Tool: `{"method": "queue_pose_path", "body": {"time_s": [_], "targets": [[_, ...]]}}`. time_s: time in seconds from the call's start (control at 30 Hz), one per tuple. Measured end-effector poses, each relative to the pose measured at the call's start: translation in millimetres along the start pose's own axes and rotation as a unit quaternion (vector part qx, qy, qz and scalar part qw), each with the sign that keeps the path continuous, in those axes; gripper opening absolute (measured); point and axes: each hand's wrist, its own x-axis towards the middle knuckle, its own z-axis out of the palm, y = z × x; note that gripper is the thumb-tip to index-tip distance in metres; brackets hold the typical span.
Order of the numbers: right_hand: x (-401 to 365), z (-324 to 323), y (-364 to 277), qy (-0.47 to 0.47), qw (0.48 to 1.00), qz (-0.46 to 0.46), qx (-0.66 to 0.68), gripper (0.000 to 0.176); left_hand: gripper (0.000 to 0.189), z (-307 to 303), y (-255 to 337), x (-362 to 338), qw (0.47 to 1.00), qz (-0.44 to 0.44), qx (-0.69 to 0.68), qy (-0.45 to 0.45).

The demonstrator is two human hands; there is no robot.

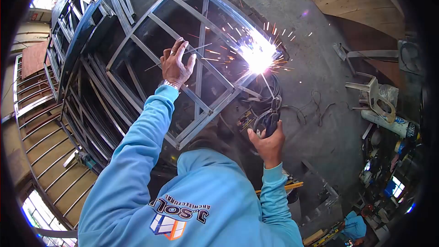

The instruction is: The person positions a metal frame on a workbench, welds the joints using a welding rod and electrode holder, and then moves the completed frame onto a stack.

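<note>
My right hand (269,144) grips a black electrode holder (273,115). Its thin rod (267,84) reaches up to a bright welding arc (258,55), which throws sparks at a joint of a grey metal frame (206,113). My left hand (176,64) rests on a bar of that frame, left of the arc, and pinches a few thin spare rods (197,49) that stick out sideways. Both arms are in light blue sleeves, and a watch sits on the left wrist.
More metal frames (80,36) are stacked to the left, and railings (43,142) lie lower left. Cables (302,110) trail across the concrete floor. A white plastic chair (376,95) and cluttered tools (388,174) stand at the right.
</note>
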Motion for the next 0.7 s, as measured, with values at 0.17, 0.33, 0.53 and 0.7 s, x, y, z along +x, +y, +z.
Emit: {"method": "queue_pose_path", "body": {"time_s": [0.17,0.33,0.53,0.7], "targets": [[-1.3,4.1,5.0,0.015,1.000,-0.008,-0.012,0.054,0.054,-4.4,2.1,0.1,1.000,-0.014,-0.015,-0.022],[-6.0,-0.4,6.1,0.061,0.987,-0.042,0.140,0.052,0.054,-3.1,2.0,-0.7,0.998,-0.034,-0.007,-0.042],[-3.2,-5.0,4.0,0.030,0.995,-0.026,0.091,0.052,0.053,-6.9,4.5,0.6,0.997,-0.044,-0.013,-0.059],[-0.4,1.8,2.4,0.032,0.994,-0.037,0.100,0.052,0.053,-5.4,4.1,0.0,0.999,-0.032,-0.004,-0.042]]}}
